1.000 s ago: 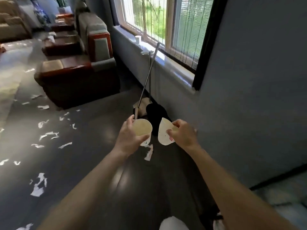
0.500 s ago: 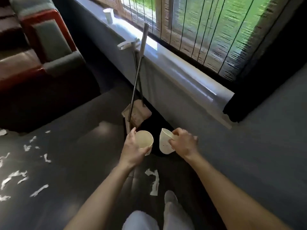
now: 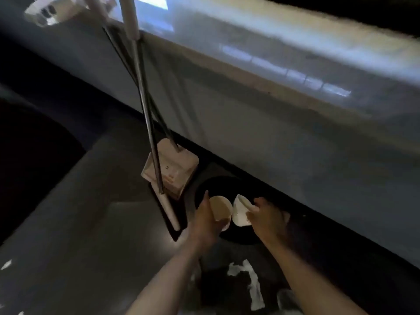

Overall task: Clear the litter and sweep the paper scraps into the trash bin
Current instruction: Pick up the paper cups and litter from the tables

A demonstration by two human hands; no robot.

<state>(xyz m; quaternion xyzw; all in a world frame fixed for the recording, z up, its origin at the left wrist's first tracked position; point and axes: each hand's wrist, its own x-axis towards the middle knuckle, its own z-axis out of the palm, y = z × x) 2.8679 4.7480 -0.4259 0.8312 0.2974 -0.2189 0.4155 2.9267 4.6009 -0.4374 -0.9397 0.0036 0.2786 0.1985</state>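
Blur: the whole head view is smeared and dim, so edges and small details are hard to make out.
Cut off: both forearms run out of the bottom edge, and the tops of the two long handles leave the top edge.
Trash bin (image 3: 216, 184): black and round, on the floor (image 3: 91, 212) against the wall (image 3: 272, 137). Its inside is too dark to show any contents, and the hands cover its near rim.
Left hand (image 3: 204, 223): fingers wrapped round the left cup (image 3: 221, 210), a pale paper cup over the bin's mouth with its opening towards the camera. Nothing can be made out inside it.
Right hand (image 3: 269, 220): fingers pinching the rim of the right cup (image 3: 239, 213), tilted on its side just beside the other cup, over the bin.
Dustpan (image 3: 175, 167): pale, standing left of the bin with the broom handle (image 3: 142, 92) crossing in front, both leaning towards the wall.
Paper scraps (image 3: 253, 283): white torn pieces on the floor between the forearms, near the bin. A few more lie at the left edge.
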